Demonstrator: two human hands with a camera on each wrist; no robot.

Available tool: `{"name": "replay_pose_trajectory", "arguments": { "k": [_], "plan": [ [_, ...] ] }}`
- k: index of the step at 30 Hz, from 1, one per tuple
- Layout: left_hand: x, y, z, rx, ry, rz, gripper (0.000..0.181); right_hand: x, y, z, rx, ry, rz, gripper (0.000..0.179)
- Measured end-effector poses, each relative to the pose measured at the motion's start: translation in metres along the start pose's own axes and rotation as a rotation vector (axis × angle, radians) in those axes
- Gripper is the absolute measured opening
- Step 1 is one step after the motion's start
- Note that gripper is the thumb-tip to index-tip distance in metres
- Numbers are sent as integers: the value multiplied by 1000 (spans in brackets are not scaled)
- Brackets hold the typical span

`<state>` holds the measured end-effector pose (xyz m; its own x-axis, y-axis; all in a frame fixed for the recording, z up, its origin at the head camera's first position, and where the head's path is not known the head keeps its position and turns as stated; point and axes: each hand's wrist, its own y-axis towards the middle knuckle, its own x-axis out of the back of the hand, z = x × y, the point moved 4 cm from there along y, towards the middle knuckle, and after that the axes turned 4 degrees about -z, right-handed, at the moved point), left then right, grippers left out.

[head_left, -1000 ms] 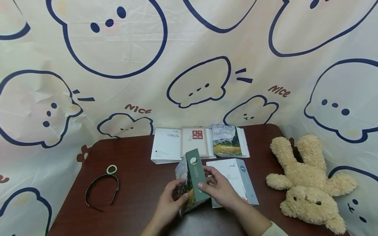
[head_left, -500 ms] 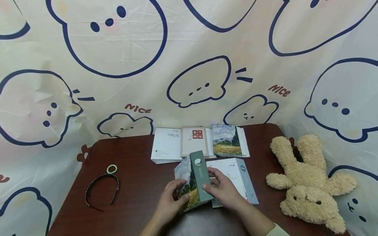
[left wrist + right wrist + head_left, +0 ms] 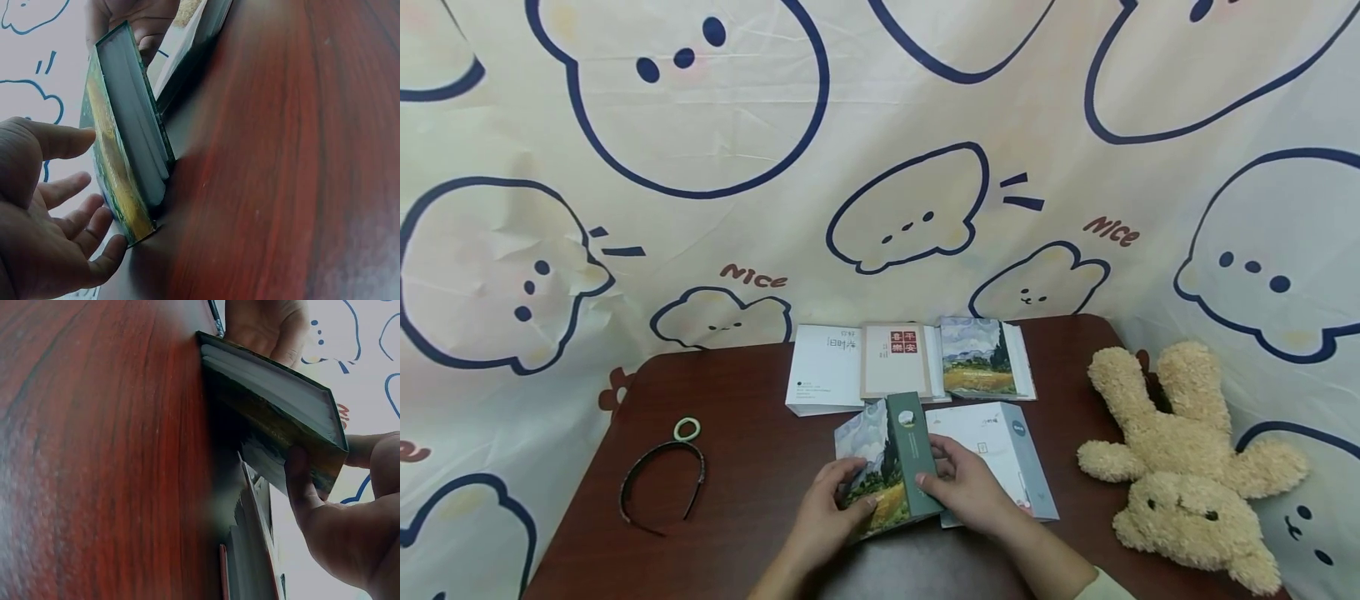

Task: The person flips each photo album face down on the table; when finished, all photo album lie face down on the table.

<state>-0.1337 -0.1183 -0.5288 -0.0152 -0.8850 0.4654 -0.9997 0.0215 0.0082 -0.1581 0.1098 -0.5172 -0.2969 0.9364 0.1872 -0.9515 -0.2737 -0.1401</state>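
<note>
A thick photo album [image 3: 880, 467] with a painted landscape cover and a green spine [image 3: 913, 454] stands tilted between my two hands. My right hand [image 3: 970, 483] holds it by the spine; the right wrist view shows the thumb [image 3: 300, 478] on one side of the album [image 3: 275, 412]. Fingertips and thumb of my left hand [image 3: 823, 508] touch the painted front cover, with the fingers [image 3: 78, 219] spread and loosely bent in the left wrist view. The covers are closed and the page edges [image 3: 134, 119] show at the lower end, close over the table.
Behind lie a white album [image 3: 823, 367], a beige one with red characters [image 3: 891, 362] and another landscape album [image 3: 977, 358]. A white-and-grey album [image 3: 988, 458] is beside my right hand. A headband [image 3: 662, 483] and green ring [image 3: 687, 429] lie left; a teddy bear [image 3: 1187, 467] lies right.
The album has turned so that more of its painted cover faces the head camera, and its top has shifted slightly right and lower. Both hands stay at it.
</note>
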Motion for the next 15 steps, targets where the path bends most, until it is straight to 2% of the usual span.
{"name": "replay_pose_trajectory", "arguments": {
  "k": [4, 10, 15],
  "plan": [
    [4, 0, 4, 17, 18, -8, 50, -2, 2, -3, 10, -52, 24, 72],
    [11, -3, 11, 33, 53, -1, 53, -5, 5, -7, 30, -212, 23, 76],
    [17, -3, 15, 38, 52, -9, 55, -9, 8, -8, 49, -294, 25, 75]
  ]
}}
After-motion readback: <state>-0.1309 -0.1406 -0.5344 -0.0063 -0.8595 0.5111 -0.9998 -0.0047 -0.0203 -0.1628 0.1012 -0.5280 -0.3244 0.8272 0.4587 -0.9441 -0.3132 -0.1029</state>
